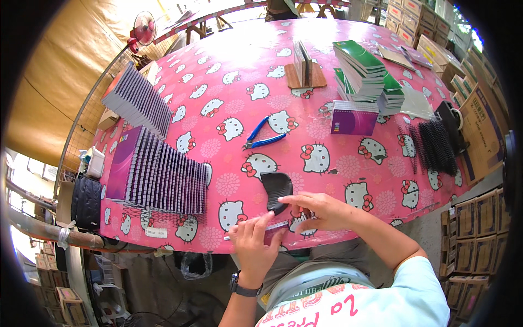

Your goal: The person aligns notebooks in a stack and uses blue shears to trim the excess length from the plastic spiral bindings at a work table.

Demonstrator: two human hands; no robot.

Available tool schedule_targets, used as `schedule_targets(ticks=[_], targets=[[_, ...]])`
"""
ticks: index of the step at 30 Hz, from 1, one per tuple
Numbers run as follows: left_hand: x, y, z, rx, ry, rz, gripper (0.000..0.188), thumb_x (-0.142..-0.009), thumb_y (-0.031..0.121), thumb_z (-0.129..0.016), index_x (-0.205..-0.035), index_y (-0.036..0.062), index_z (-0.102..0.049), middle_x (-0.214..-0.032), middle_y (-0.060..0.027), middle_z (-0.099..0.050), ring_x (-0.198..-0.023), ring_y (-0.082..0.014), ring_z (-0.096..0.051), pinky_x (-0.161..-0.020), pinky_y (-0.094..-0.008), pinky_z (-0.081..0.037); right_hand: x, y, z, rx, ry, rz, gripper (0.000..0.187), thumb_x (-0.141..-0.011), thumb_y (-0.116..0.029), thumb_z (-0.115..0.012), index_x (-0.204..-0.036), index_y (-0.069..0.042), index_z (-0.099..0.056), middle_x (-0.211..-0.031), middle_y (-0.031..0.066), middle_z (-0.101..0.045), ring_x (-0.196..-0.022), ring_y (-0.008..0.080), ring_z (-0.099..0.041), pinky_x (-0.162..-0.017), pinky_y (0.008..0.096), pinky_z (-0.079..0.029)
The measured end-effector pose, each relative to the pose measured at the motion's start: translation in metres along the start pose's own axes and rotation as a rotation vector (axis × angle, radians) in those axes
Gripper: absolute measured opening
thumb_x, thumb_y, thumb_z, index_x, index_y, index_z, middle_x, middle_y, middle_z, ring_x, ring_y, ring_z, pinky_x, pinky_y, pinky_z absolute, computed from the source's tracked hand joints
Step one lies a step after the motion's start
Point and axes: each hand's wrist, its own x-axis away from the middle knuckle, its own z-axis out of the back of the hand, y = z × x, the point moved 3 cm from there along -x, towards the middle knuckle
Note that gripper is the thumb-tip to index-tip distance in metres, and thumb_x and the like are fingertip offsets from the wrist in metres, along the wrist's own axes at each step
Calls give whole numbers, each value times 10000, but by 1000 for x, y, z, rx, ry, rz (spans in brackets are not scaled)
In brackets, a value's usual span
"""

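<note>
Down at the near desk (229,109) edge, the left hand (251,245) pinches a small purple notebook (275,231), fingers clamped on it. The right hand (321,211) meets it from the right, fingers curled onto its spine. Just beyond lies a black comb strip (277,191). Left of that, a fanned row of purple notebooks (158,174). Farther out, blue pliers (263,136), a lone notebook (354,117), black coils (435,146), then green stacks (362,71).
</note>
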Motion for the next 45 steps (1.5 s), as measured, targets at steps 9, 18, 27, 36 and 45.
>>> schedule_targets(ticks=[9, 18, 27, 36, 45], targets=[[9, 2, -9, -49, -191, -76, 194, -799, 231, -685, -959, 148, -615, -907, 15, -628, -871, -169, -563, -860, -409, -295, -45, 34, 11, 373, 55, 221, 624, -721, -221, -766, -1284, -138, -509, -1324, 174, -468, -1205, 343, -466, -951, 440, -436], [7, -6, 3, -14, -146, -140, 200, -735, 202, -724, -919, 180, -650, -851, 54, -635, -813, -146, -581, -859, -380, -299, -69, 31, -7, 570, -165, 100, 689, -582, -238, -828, -1226, -233, -583, -1406, 192, -376, -1199, 388, -422, -996, 485, -413], [17, -28, 5, -60, -56, -19, 251, -641, 252, -783, -854, 194, -663, -836, 59, -611, -898, -132, -563, -995, -519, -220, -23, 53, 16, -373, -123, -13, 624, -782, -598, -613, -1060, -45, -691, -1232, 156, -528, -1206, 279, -443, -1010, 427, -327], [8, -32, -1, -10, 1, -30, 169, -636, 219, -783, -755, 196, -665, -753, 63, -603, -829, -124, -570, -992, -493, -234, -22, 38, -2, -224, 113, -164, 504, -708, -466, -733, -818, 22, -678, -1016, 113, -650, -891, 237, -586, -868, 363, -429], [7, -37, 0, 12, -16, -46, 152, -641, 243, -780, -734, 203, -666, -748, 67, -605, -832, -118, -568, -996, -504, -222, -34, 10, 16, -91, 41, 104, 415, -607, -386, -834, -757, -30, -682, -852, 67, -687, -985, 236, -566, -899, 381, -420]])
